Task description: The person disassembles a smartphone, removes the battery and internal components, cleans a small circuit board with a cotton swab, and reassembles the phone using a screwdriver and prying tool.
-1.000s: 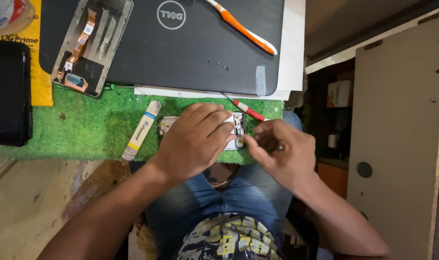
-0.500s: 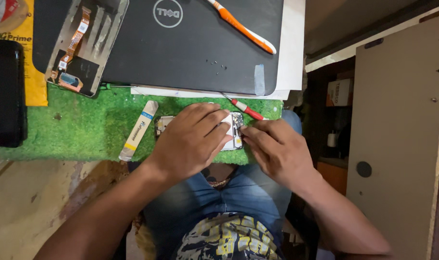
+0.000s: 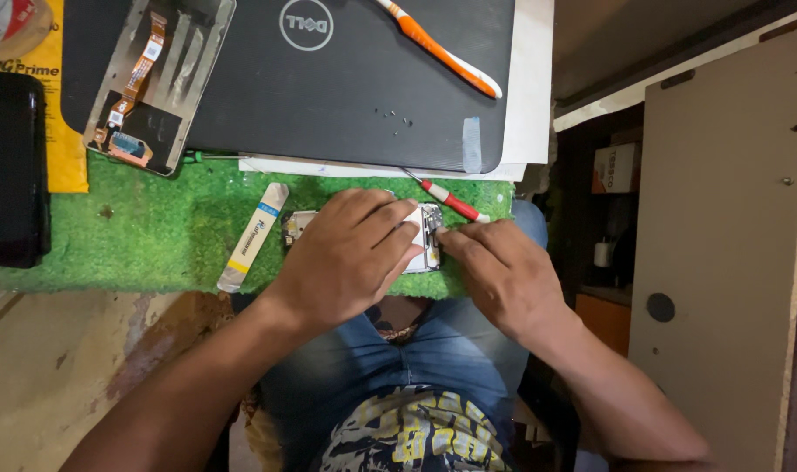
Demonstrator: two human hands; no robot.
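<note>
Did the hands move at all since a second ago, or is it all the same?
The right hand slid left, closer to the small opened device. The left hand stayed pressed on it. The red screwdriver, orange toothbrush and laptop did not move.

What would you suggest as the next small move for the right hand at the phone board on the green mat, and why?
Probably press the right hand's fingertips onto the exposed end of the small opened device to work the part there. The left hand already covers and pins it flat on the green mat, and the red-handled screwdriver lies unused just beyond.
</note>
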